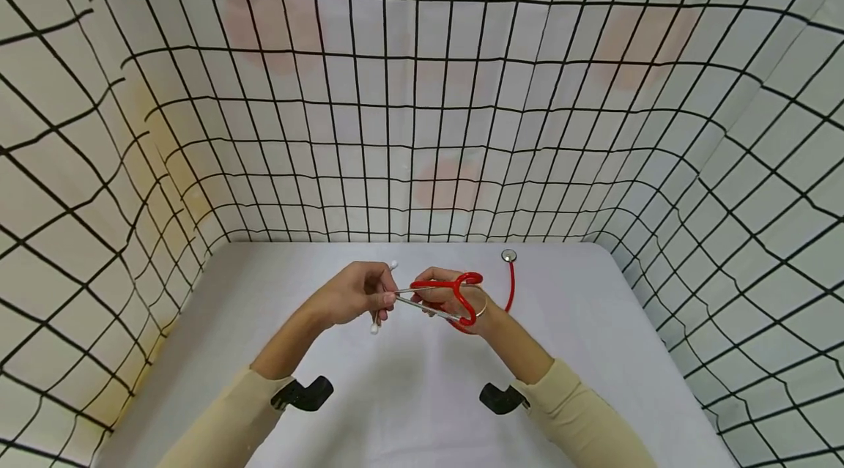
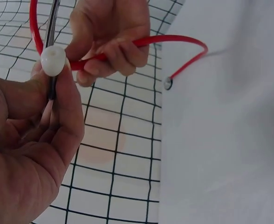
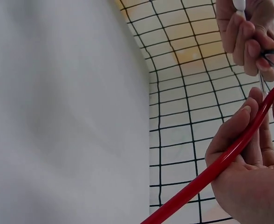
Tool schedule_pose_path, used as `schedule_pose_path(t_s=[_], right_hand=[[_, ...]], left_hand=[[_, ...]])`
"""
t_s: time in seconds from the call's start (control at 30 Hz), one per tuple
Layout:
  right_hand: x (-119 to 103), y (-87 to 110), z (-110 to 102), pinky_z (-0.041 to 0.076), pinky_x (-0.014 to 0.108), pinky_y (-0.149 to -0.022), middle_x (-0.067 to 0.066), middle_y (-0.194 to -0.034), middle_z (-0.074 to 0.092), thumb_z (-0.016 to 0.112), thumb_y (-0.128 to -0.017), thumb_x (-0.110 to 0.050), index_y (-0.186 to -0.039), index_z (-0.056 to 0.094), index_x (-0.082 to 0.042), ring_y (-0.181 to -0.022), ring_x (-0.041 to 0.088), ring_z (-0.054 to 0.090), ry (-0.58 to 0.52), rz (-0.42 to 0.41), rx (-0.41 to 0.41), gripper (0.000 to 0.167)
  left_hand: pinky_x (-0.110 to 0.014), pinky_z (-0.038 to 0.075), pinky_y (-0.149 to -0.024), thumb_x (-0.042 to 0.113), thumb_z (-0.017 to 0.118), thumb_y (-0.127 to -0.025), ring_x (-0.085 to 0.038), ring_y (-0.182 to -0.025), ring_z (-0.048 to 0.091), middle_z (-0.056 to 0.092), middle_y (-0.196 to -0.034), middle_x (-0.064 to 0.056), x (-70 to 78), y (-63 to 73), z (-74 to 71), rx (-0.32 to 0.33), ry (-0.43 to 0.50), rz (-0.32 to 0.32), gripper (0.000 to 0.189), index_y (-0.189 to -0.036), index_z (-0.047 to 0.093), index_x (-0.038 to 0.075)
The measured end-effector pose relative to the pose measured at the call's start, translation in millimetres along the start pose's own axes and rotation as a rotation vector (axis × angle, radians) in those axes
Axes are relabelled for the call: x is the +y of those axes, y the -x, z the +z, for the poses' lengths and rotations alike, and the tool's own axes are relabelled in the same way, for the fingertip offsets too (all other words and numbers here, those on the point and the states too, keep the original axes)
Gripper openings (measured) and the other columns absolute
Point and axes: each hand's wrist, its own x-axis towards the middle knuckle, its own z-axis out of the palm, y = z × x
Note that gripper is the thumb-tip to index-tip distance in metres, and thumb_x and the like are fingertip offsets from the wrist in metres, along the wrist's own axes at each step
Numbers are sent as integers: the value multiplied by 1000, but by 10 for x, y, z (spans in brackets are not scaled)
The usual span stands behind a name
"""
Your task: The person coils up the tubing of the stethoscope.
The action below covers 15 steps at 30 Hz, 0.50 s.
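beige sleeves (image 1: 224, 417) lead to a partly lifted stethoscope (image 1: 464, 300): left hand (image 1: 356, 295) pinches its metal ear tubes (image 1: 425, 307), right hand (image 1: 445, 297) grips red tubing (image 1: 512, 286); chest piece (image 1: 509, 255) still on the table (image 1: 580, 351).

Steth (image 1: 455, 284) in L grip (image 1: 356, 294) & R grip (image 1: 450, 298), chestpiece (image 1: 509, 255) on tbl (image 1: 422, 409) far R, mesh (image 1: 414, 107) behind.

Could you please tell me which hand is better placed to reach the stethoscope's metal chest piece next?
Probably the right hand: it holds the red tubing and is nearer the chest piece, while the left hand pinches the metal ear tubes, farther away.
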Motion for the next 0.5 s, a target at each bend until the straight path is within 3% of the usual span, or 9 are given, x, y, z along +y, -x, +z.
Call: schedule_pose_path(t_s=[0.13,0.27,0.33,0.5], right_hand=[[88,-75,-13,54,20,-72,-1,-87,73,55,-100,-11,-103,69,-11,-72,12,63,-45,-34,-14,15],[201,-141,-26,55,20,-68,2,-87,74,53,-102,-9,-106,69,-7,-67,12,63,-107,-70,-18,17],[228,-154,-13,55,21,-69,2,-88,74,57,-102,-13,-111,67,-3,-69,13,64,-117,-44,20,17],[277,-169,29,56,25,-77,7,-100,74,63,-100,-26,-129,60,4,-78,15,66,-90,64,113,41]], left_hand=[[-33,60,-65,2,66,-96,-23,-68,67,65,-79,-13,-17,-37,45,109,-14,-5,9,-98,59,-4],[-33,61,-65,4,67,-95,-18,-66,67,66,-79,-17,-46,-71,103,213,-43,-12,11,-97,60,-4],[-34,61,-65,4,68,-95,-18,-65,67,67,-79,-16,-49,-86,129,260,-62,-21,11,-96,60,-3],[-33,60,-63,4,70,-93,-17,-62,67,68,-77,-13,-68,-129,176,376,-100,-67,9,-93,62,0]])
